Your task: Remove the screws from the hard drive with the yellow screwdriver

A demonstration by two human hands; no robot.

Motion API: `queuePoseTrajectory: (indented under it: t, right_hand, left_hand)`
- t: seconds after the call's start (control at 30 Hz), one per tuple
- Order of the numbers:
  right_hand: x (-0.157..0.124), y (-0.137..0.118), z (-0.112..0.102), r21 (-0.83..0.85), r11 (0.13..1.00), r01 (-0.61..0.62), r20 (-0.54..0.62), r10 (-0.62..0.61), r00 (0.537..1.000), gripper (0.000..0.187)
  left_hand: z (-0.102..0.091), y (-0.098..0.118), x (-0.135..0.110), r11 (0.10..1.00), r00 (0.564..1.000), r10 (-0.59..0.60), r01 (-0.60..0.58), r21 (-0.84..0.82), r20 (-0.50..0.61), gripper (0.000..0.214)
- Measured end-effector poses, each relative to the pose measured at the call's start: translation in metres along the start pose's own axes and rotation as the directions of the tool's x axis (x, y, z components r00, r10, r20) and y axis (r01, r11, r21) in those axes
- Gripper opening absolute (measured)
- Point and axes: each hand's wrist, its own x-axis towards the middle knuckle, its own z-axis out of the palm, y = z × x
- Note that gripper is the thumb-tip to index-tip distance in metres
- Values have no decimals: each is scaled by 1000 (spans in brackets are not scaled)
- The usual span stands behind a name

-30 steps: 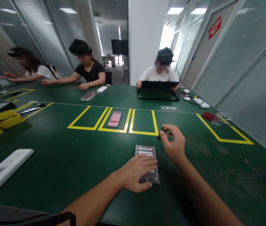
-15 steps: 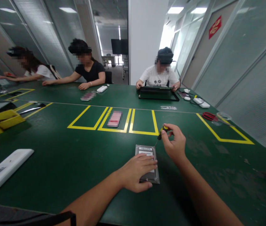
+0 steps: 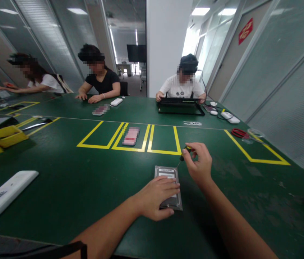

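Observation:
A hard drive (image 3: 166,173) lies flat on the green table (image 3: 65,180) just in front of me. My left hand (image 3: 156,198) rests flat on its near half, fingers spread, pressing it down. My right hand (image 3: 199,163) is closed in a pinch on a small screwdriver (image 3: 184,151) with a black and yellow handle. Its thin shaft slants down to the far right corner of the drive.
Yellow tape boxes (image 3: 130,138) mark the table, one holding a pink card. A white device (image 3: 5,194) lies near left, yellow bins (image 3: 5,136) far left, red scissors (image 3: 239,133) right. Three people sit across; one holds a laptop (image 3: 181,107).
My fingers have shifted slightly on the screwdriver handle. The person opposite lowered the laptop lid, and the person in black drew a hand inward.

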Motion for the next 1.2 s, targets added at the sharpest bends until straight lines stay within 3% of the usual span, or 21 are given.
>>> queuePoseTrajectory:
  t: [0.4,0.63,0.87,1.03,1.2]
  right_hand:
    - [8,-4,0,-45,999,18,-30,-19,999,12]
    - [16,-6,-4,-157,986,58,24,-54,998,9]
    - [22,-11,-6,-129,987,93,71,-84,994,12]
    - [33,-8,-11,-199,976,84,170,-50,984,21]
    - [43,-1,-19,-133,991,2,284,36,958,14]
  left_hand:
    - [-2,1,0,1000,1000,14,-14,-4,-8,71]
    - [-1,0,0,1000,1000,14,-14,2,-10,70]
    - [-2,1,1,1000,1000,16,-16,9,0,69]
    - [0,0,0,1000,1000,13,-13,6,3,71]
    - [0,-1,0,1000,1000,15,-15,-7,-4,70]
